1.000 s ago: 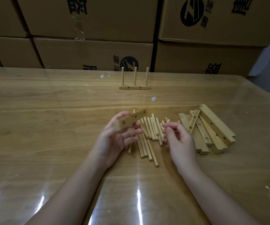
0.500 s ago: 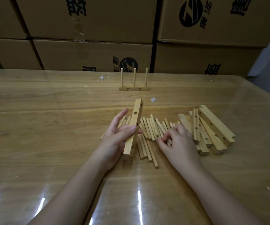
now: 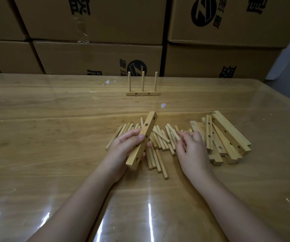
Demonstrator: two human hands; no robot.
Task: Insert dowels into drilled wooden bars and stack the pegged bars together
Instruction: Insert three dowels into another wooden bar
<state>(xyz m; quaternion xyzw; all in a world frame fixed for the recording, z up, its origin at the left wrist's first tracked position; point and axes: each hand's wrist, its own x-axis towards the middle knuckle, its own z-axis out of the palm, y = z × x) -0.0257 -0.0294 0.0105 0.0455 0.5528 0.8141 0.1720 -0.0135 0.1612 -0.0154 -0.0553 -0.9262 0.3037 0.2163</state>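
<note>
My left hand [image 3: 123, 147] grips a drilled wooden bar [image 3: 143, 138], held on a slant with its holed face toward me, above the heap of loose dowels [image 3: 158, 142]. My right hand [image 3: 191, 149] rests on the right side of the dowel heap with fingers curled onto the dowels; whether it holds one is hidden. A pile of drilled bars [image 3: 222, 137] lies just right of that hand. Farther back a pegged bar [image 3: 142, 93] lies flat with three dowels standing upright in it.
The wooden table [image 3: 44, 137] is covered by a glossy clear sheet. Stacked cardboard boxes [image 3: 97, 55] form a wall along the table's far edge. Small white scraps [image 3: 163, 105] lie between the pegged bar and the heap.
The left hand turned the bar from lying across its fingers to a steep slant with the holes facing me. The right hand dropped onto the dowel heap and is fingering the dowels.
</note>
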